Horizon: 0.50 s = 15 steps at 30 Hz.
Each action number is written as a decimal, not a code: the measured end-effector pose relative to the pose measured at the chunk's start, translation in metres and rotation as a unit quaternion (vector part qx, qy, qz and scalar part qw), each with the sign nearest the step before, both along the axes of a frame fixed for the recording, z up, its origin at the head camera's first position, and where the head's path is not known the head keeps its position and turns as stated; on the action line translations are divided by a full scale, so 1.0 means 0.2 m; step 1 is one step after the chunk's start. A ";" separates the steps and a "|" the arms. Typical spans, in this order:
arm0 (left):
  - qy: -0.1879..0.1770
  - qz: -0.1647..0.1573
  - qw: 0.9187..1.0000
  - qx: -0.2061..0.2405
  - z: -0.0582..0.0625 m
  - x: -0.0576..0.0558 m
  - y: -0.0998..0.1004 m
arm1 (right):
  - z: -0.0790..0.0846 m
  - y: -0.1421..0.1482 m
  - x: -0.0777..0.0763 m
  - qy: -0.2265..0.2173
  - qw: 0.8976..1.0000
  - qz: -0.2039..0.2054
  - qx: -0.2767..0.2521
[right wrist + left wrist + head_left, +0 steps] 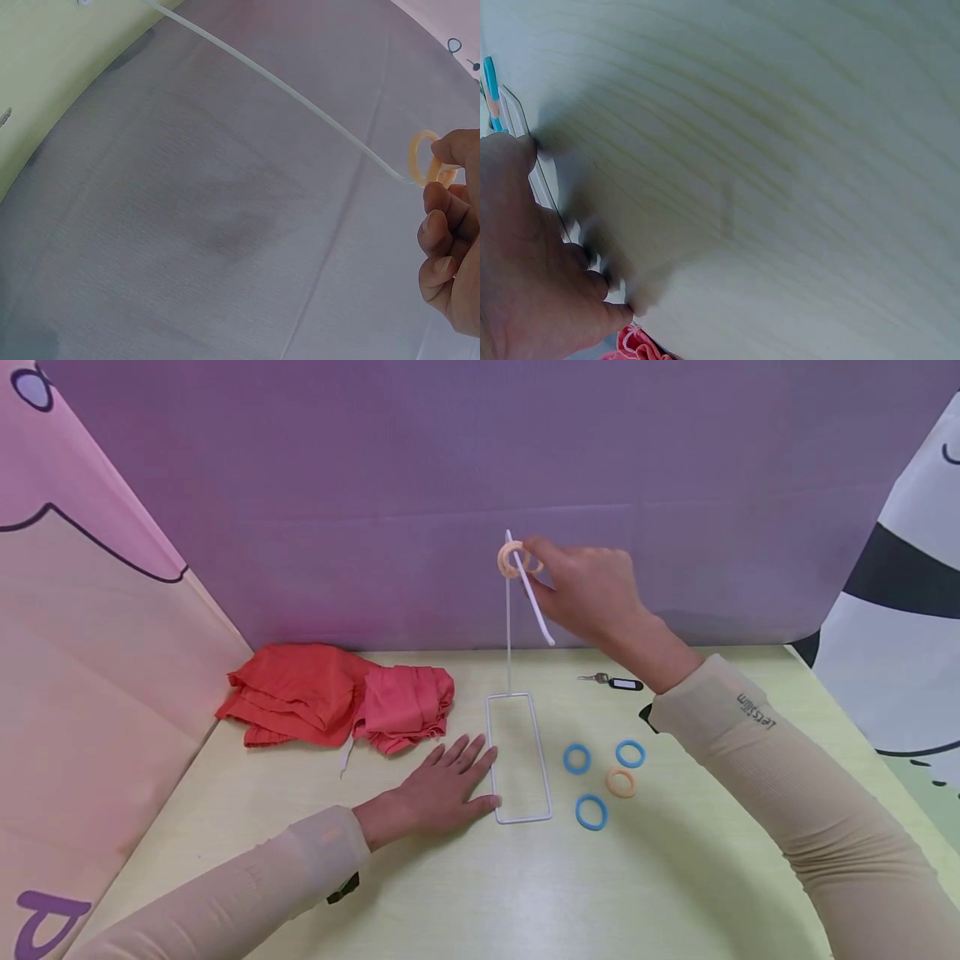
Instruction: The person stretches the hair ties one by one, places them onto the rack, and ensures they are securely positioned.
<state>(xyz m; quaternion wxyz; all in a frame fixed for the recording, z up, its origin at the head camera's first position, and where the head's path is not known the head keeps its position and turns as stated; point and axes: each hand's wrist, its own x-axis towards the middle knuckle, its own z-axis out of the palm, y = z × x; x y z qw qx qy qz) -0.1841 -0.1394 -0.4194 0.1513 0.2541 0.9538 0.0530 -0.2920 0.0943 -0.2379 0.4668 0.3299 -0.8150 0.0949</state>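
A white wire stand [509, 635] has a rectangular base on the table, a thin upright and a rod jutting forward from its top. Pale orange rings [502, 561] hang around this rod near the upright. Up there my right hand [592, 589] pinches an orange ring between thumb and fingers; in the right wrist view one ring [413, 156] shows just past the fingertips, beside the bend of the wire. My left hand [450, 787] lies palm down on the table with fingers spread, its thumb and fingertips on the left side of the base.
Right of the base lie three blue rings [592, 827] and an orange ring [621, 794]. Behind them is a key [600, 677] with a black tag [626, 684]. Folded red cloth [300, 693] and pinkish-red cloth [408, 706] lie at back left. A purple backdrop [375, 568] stands behind the table.
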 end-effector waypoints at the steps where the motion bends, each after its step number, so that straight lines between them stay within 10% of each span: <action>1: 0.001 0.000 1.000 -0.001 0.00 0.00 0.00 | 0.00 0.00 0.00 0.001 1.000 0.000 -0.001; 15: 0.001 -0.003 1.000 -0.001 0.00 0.00 0.00 | 0.00 0.03 0.01 -0.011 1.000 -0.018 0.009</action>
